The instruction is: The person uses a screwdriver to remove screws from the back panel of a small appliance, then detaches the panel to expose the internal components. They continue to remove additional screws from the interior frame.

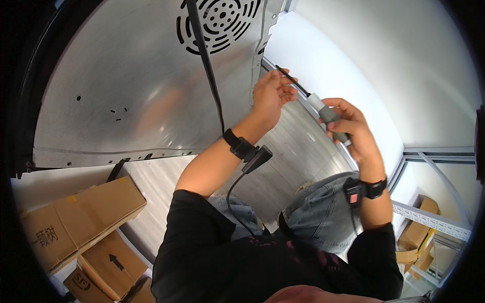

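My right hand grips a screwdriver by its thick grey and white handle, the long thin black shaft slanting up to the left. Close to the shaft's far end is my left hand, thumb and forefinger drawn together and the other fingers loosely curled. Whatever lies between those fingertips is too small to make out. Left of that hand stands a large shiny metal panel with round slotted vents near its top. The shaft's tip is close to the panel's right edge.
A black cable hangs across the panel toward my left wrist. Both wrists wear black straps, and a black wedge-shaped plug is beside the left one. Cardboard boxes stand lower left. A metal rack holding boxes is at right, below a white wall.
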A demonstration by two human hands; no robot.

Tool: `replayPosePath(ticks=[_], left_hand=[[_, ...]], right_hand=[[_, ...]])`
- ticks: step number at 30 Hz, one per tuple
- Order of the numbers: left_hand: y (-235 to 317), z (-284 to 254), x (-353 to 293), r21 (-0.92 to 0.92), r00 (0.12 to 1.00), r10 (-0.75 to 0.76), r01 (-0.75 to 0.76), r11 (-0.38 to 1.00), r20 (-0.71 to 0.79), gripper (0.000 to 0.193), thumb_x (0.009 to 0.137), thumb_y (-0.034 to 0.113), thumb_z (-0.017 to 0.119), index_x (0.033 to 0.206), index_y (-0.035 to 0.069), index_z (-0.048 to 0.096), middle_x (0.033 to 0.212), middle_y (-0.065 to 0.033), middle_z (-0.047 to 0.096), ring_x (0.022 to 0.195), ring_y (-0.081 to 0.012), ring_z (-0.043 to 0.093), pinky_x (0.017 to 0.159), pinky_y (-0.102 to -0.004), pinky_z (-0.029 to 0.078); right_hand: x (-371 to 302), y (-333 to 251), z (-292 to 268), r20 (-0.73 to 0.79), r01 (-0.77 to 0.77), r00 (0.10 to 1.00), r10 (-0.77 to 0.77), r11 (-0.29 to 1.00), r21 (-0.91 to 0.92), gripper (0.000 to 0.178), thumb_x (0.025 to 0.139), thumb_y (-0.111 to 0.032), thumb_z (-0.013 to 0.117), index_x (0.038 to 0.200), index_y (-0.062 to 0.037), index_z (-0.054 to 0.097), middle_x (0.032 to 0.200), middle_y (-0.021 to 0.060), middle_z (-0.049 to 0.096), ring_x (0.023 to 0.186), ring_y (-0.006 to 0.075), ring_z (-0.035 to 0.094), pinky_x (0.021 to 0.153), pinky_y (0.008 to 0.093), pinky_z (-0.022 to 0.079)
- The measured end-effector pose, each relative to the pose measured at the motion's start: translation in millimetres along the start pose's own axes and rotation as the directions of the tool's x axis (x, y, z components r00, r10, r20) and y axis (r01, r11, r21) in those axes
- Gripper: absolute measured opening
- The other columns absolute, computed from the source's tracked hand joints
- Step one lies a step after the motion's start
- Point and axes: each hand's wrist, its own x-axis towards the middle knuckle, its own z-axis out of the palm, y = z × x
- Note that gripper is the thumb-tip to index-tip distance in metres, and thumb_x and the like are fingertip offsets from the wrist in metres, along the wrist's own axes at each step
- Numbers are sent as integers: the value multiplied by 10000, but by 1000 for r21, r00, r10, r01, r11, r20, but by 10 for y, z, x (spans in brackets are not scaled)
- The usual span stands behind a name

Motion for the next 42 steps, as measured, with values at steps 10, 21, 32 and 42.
replayPosePath(ticks=[10,21,32,42], left_hand=[[17,-243,78,72,994,23,-15,997,-106,261,988,212,420,1163,63,544,791,-16,559,670,-99,508,585,-245,425],[-49,-256,173,89,976,150,-138,986,-158,222,967,182,461,1104,43,567,730,-35,574,629,-105,505,563,-251,415],[-85,-312,221,102,968,208,-195,975,-138,232,957,210,480,1080,34,570,751,-57,589,624,-125,505,561,-269,405],[-46,-117,150,272,945,143,-60,960,-296,278,912,276,591,1075,52,578,800,-39,601,645,-95,537,596,-223,489]], right_hand=[[180,674,328,-150,5,988,43,953,303,309,851,-120,568,1150,-47,571,956,95,645,685,135,590,488,224,400],[284,627,139,-104,-22,993,61,940,341,310,845,-144,562,1127,-18,580,897,114,663,561,125,562,451,225,382],[352,603,58,-22,-82,995,100,906,416,324,873,-181,518,1129,17,544,905,128,654,544,117,541,448,225,391],[497,961,78,-182,317,922,-341,936,-152,280,808,-138,639,1058,-25,588,952,57,602,642,96,538,542,242,439]])
